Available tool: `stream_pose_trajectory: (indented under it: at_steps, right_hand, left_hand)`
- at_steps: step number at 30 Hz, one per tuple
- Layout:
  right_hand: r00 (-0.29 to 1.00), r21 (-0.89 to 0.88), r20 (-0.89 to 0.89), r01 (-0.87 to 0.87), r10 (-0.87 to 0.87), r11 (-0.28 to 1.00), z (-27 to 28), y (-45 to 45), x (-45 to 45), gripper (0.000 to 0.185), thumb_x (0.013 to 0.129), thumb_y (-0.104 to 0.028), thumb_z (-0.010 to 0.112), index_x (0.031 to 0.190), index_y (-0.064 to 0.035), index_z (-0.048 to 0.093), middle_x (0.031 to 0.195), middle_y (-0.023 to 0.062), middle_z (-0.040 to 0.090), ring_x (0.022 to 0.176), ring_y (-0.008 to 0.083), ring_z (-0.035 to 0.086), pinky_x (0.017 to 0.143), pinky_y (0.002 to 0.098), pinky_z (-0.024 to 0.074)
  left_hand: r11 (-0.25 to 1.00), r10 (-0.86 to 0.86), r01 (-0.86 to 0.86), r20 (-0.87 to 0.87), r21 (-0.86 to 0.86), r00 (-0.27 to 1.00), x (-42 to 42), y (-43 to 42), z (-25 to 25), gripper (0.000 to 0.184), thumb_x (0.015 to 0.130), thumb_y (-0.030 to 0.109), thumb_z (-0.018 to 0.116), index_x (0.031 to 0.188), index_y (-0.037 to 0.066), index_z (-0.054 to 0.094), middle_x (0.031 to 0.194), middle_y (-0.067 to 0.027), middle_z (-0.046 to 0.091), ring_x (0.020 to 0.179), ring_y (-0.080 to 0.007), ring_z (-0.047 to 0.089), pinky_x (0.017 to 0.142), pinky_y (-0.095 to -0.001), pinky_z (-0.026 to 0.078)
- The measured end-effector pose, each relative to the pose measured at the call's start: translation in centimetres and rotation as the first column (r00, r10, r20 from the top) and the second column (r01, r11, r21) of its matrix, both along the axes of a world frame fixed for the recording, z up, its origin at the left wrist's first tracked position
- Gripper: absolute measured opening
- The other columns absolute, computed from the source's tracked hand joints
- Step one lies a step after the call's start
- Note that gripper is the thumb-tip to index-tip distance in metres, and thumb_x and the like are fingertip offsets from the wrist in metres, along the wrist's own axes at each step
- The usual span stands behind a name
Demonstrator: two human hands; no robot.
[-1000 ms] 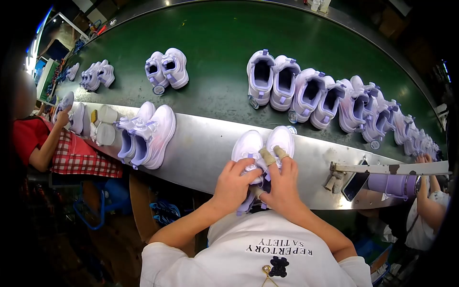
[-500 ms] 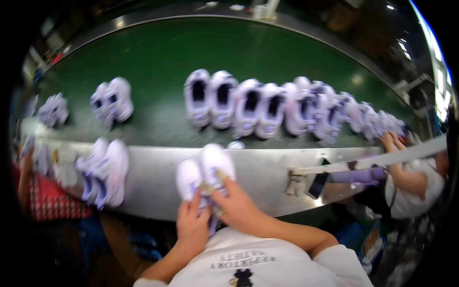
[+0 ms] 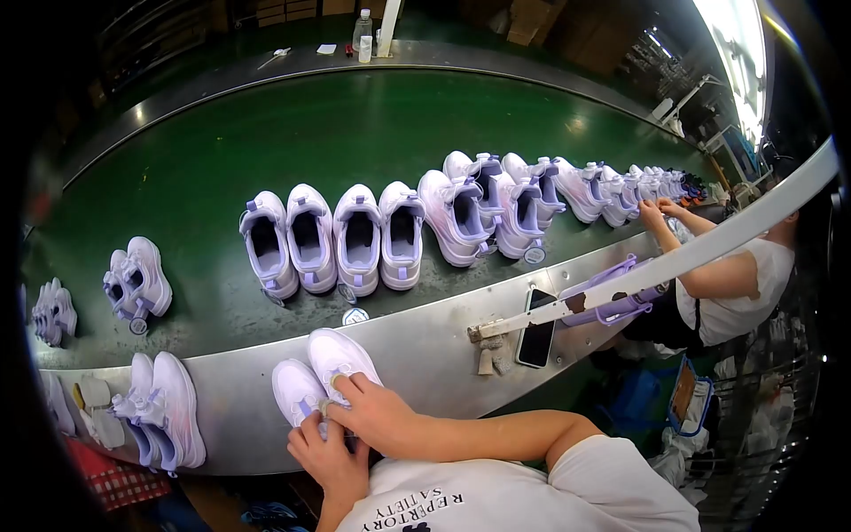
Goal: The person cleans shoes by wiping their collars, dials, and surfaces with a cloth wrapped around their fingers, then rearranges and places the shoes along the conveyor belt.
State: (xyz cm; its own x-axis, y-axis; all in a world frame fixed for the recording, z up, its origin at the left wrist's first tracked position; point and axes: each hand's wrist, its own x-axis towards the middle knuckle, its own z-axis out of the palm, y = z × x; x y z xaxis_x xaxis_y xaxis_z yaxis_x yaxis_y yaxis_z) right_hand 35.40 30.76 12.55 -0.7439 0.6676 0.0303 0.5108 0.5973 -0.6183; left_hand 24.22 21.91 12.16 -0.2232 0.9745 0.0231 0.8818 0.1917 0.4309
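Note:
A pair of white-and-lavender sneakers lies toes-away on the metal ledge in front of me, a left sneaker (image 3: 294,387) and a right sneaker (image 3: 339,355). My right hand (image 3: 377,415) reaches over their laces and openings, its thumb and forefinger bent together and wearing yellowish finger covers. Close below it, my left hand (image 3: 330,461) has its fingers closed at the collar of the left sneaker. Both hands nearly meet there, and they hide the backs of the shoes. Whether a lace is between the fingertips is too small to make out.
On the green belt (image 3: 222,151) stands a row of matching sneakers (image 3: 358,239), with more pairs to the left. Another pair (image 3: 173,412) sits on the ledge (image 3: 239,390). A phone (image 3: 535,328) lies beneath a white slanted bar (image 3: 674,262). A co-worker (image 3: 736,284) works at right.
My view has turned and tilted, so the sneakers on the belt appear farther left. Both hands remain on the same pair, the fingers shifted slightly near the laces. The picture is sharper now.

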Motion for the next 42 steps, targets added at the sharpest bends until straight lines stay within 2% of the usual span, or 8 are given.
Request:
stream_pose_trajectory:
  at_steps: [3,6,12,17,19,22,39,42]
  right_hand:
    - [0.992,0.053,-0.117,-0.046,0.052,0.998,-1.0,0.3,1.6,0.040,0.071,-0.011,0.066,0.111,-0.0103,0.060,0.117,0.0153,0.049,0.103,0.0327,0.051,0.077,0.0370,0.0531]
    - [0.989,-0.035,0.001,-0.148,0.148,0.988,0.2,1.5,5.3,0.038,0.071,-0.011,0.064,0.109,-0.0074,0.059,0.115,0.0151,0.049,0.099,0.0323,0.052,0.078,0.0370,0.0523]
    - [0.977,0.225,0.167,-0.166,0.130,0.960,-1.0,-1.8,1.7,0.032,0.073,-0.015,0.061,0.103,-0.0041,0.057,0.105,0.0171,0.053,0.093,0.0320,0.054,0.078,0.0398,0.0513]
    - [0.994,-0.051,-0.020,-0.109,0.108,0.993,2.9,0.3,4.9,0.049,0.083,-0.012,0.062,0.130,-0.0031,0.050,0.132,0.0216,0.048,0.116,0.0363,0.053,0.092,0.0411,0.0473]
    - [0.990,-0.228,-0.130,-0.087,0.059,0.970,2.6,2.1,5.3,0.044,0.084,-0.011,0.063,0.127,-0.0080,0.055,0.117,0.0178,0.053,0.109,0.0352,0.054,0.090,0.0401,0.0468]
    - [0.989,-0.382,-0.145,-0.072,0.017,0.921,2.0,2.8,6.1,0.036,0.083,-0.012,0.066,0.120,-0.0121,0.063,0.101,0.0133,0.055,0.098,0.0319,0.055,0.085,0.0386,0.0472]
    - [0.988,-0.212,0.147,-0.025,0.057,0.977,2.9,4.0,7.3,0.032,0.077,-0.022,0.074,0.107,-0.0132,0.069,0.086,0.0102,0.054,0.075,0.0278,0.059,0.066,0.0377,0.0480]
    - [0.994,-0.293,0.055,-0.078,0.099,0.953,3.6,5.3,7.3,0.031,0.076,-0.024,0.074,0.105,-0.0141,0.069,0.088,0.0097,0.055,0.076,0.0277,0.060,0.066,0.0385,0.0493]
  left_hand:
    - [0.999,0.032,-0.033,0.014,0.032,0.999,0.2,-0.4,-0.4,0.040,0.063,0.024,0.078,0.095,0.005,0.064,0.114,-0.0167,0.051,0.101,-0.0359,0.043,0.084,-0.0484,0.033]
    - [0.999,0.054,-0.054,0.002,-0.005,0.999,0.4,-0.3,-0.4,0.037,0.062,0.022,0.077,0.091,0.004,0.063,0.114,-0.0168,0.051,0.103,-0.0367,0.043,0.085,-0.0487,0.032]
    - [0.998,0.030,-0.031,0.024,0.054,0.999,0.9,-0.1,0.0,0.034,0.062,0.021,0.076,0.087,0.004,0.060,0.117,-0.0181,0.050,0.103,-0.0382,0.043,0.084,-0.0495,0.033]
    - [0.990,-0.117,0.132,0.248,-0.043,0.962,-2.1,-0.5,3.5,0.039,0.071,0.019,0.076,0.104,0.004,0.061,0.126,-0.0193,0.049,0.100,-0.0375,0.048,0.084,-0.0462,0.041]
    - [0.987,-0.066,0.128,0.465,-0.102,0.883,-3.9,-0.2,3.6,0.040,0.071,0.017,0.076,0.106,0.004,0.062,0.108,-0.0159,0.057,0.094,-0.0332,0.052,0.081,-0.0423,0.044]
    - [0.986,-0.138,0.099,0.330,0.132,0.934,-4.6,1.0,1.8,0.027,0.073,0.012,0.074,0.098,0.004,0.066,0.094,-0.0123,0.059,0.084,-0.0292,0.056,0.075,-0.0384,0.046]
    - [0.975,-0.117,0.209,0.647,-0.068,0.753,-4.6,1.0,1.1,0.038,0.071,0.013,0.077,0.106,0.007,0.064,0.098,-0.0099,0.056,0.087,-0.0278,0.055,0.075,-0.0364,0.047]
    - [0.987,-0.156,0.127,0.390,0.101,0.908,-2.6,1.7,2.7,0.035,0.073,0.013,0.075,0.105,0.007,0.064,0.096,-0.0091,0.056,0.088,-0.0276,0.055,0.078,-0.0374,0.047]
